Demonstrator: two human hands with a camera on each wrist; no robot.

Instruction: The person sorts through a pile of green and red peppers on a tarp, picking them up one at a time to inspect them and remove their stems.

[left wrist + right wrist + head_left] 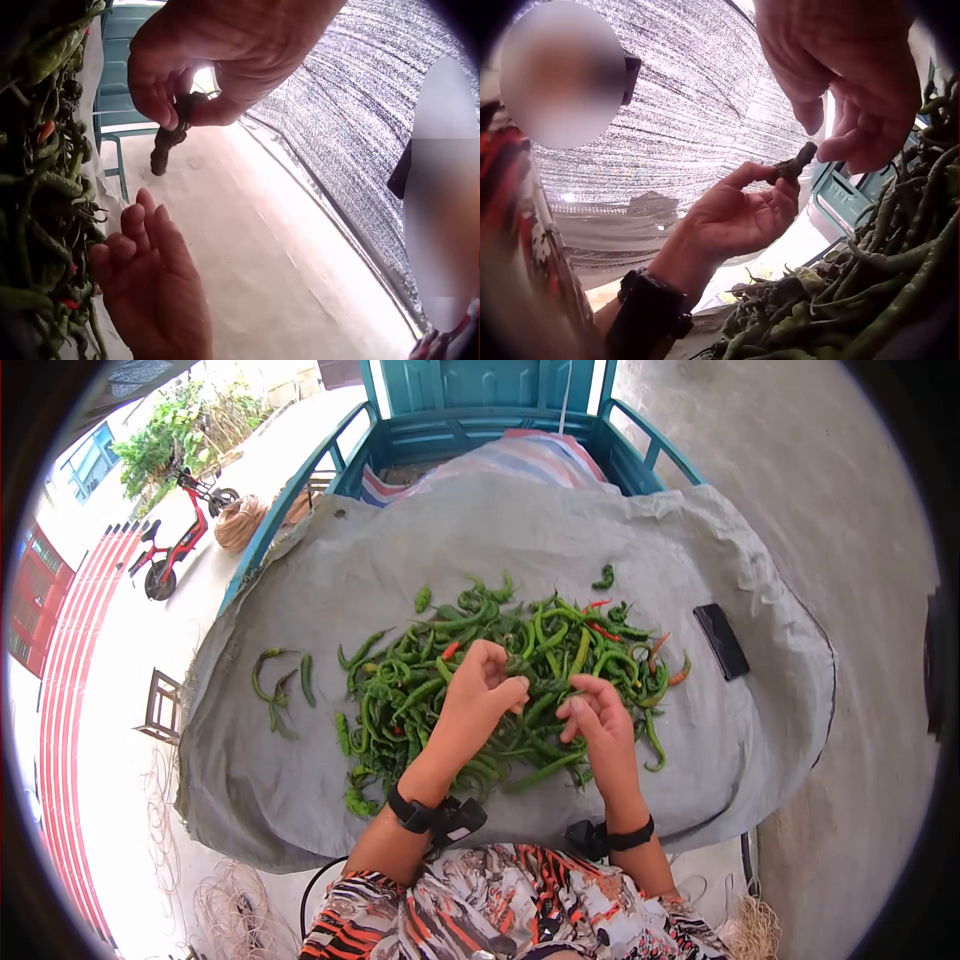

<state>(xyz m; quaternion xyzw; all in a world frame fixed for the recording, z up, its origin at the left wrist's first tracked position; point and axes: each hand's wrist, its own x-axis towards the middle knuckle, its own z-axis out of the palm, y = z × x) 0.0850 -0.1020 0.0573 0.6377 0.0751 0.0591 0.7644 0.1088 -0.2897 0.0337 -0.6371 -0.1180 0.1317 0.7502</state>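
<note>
A pile of green peppers (400,695) with a few red ones lies on a grey cloth. Above its middle, the left hand (478,700) pinches a short, dark, wrinkled pepper (169,139) between thumb and fingers; in the right wrist view that pepper (795,163) sticks out from the left hand (739,214). The right hand (603,735) is held just to the right, fingers loosely bent with nothing between them. In the left wrist view the right hand (157,285) is below the pepper's tip, apart from it.
A black phone (721,641) lies on the grey cloth (690,760) at the right. Several loose peppers (307,680) are at the left, and one dark pepper (603,577) sits behind the pile. Beyond the cloth are a striped sheet (540,455) and a teal cart (460,420).
</note>
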